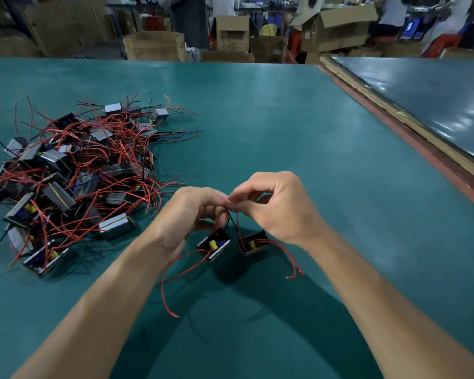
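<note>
Where the two forearms meet over the near tabletop, two small black modules sit side by side, just beneath the hands: left module, right module. The left hand and right hand, fingertips meeting, both pinch the lead wires rising from the modules. Farther left is one tangled pile of like modules, too tangled to count. Beyond the far edge stand several cardboard boxes.

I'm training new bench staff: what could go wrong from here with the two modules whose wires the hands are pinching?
The left hand and right hand pinch thin wires; a tug might strain them where they enter the left module and right module.
The loose red lead trailing over the table may snag on the left forearm.
The tangled pile lies near; its wires could catch that lead.
</note>
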### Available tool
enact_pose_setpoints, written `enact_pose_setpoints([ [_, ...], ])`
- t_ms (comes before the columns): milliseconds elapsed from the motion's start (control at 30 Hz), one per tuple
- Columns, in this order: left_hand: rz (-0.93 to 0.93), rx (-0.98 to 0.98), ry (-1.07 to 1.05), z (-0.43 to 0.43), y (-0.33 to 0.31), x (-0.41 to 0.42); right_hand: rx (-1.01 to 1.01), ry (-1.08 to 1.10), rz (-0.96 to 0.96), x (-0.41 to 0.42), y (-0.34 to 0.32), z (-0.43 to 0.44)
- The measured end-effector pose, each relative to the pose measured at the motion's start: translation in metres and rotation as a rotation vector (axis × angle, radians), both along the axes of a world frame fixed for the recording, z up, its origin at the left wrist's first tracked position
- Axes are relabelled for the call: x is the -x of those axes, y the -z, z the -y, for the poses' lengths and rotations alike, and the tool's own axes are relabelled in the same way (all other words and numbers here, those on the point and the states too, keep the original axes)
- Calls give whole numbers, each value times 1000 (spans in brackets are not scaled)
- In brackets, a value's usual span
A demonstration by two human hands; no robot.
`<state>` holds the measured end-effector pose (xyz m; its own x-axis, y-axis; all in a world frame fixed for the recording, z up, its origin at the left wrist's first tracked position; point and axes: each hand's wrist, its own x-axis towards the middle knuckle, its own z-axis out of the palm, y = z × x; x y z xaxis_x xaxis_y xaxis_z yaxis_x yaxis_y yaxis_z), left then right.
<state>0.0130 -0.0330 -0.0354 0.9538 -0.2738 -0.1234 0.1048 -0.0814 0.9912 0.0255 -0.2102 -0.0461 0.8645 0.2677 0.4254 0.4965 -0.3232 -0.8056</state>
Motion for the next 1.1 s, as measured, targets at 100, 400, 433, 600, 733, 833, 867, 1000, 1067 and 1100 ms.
enact_pose_setpoints([
  [100, 93, -49, -49, 2, 3, 0, -9, 18, -31, -1, 1, -1],
  [400, 269, -135, -78, 5, 11, 0, 123, 82, 13, -2, 3, -1],
  [433, 267, -139, -76, 5, 12, 0, 143, 82, 20, -1, 3, -1],
  [600, 236, -152, -94, 3, 13, -2, 209, 44, 52, 1, 0, 2],
  [733, 207, -136, -96, 4, 13, -2, 265, 49, 96, 1, -1, 4],
  [833, 207, -139, -98, 4, 14, -3, 290, 54, 113, 1, -2, 4],
  [867, 210, -145, -98, 4, 14, -4, 299, 54, 116, 2, -3, 4],
  [1000, 234, -214, -114, 4, 16, -3, 397, 60, 116, 5, -3, 1],
  [1067, 301, -332, -140, 3, 18, -4, 469, 65, 74, 5, -3, 0],
  [1100, 342, -390, -158, 3, 18, -3, 501, 70, 44, 6, -2, -1],
])
